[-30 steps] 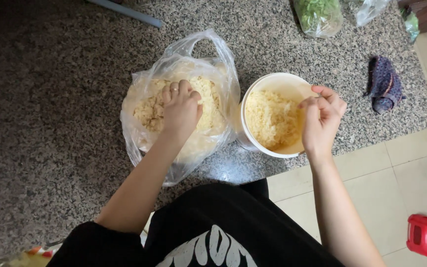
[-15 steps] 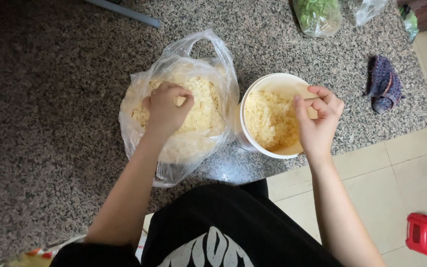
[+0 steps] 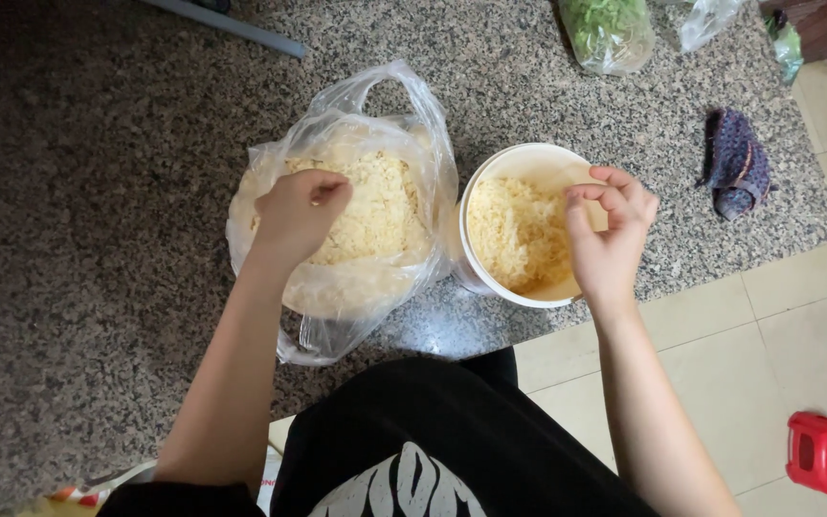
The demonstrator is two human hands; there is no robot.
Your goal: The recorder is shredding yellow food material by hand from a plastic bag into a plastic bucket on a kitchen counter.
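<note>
A clear plastic bag (image 3: 375, 105) full of pale yellow shredded food (image 3: 380, 206) lies open on the granite counter (image 3: 98, 191). My left hand (image 3: 294, 213) is inside the bag with its fingers curled around a pinch of the shreds. Right beside the bag stands a white round bucket (image 3: 500, 168) partly filled with the same shreds (image 3: 514, 230). My right hand (image 3: 610, 235) hovers over the bucket's right rim, fingers bent and slightly apart, with nothing visibly in it.
A bag of green leaves (image 3: 610, 33) and another clear bag (image 3: 710, 19) lie at the counter's far edge. A dark purple knitted cloth (image 3: 737, 165) rests to the right. A red plastic object (image 3: 823, 453) sits on the tiled floor (image 3: 768, 316).
My left hand has closed into a fist on shreds and shifted left within the bag. My right hand has stayed over the bucket's rim, fingers moving slightly.
</note>
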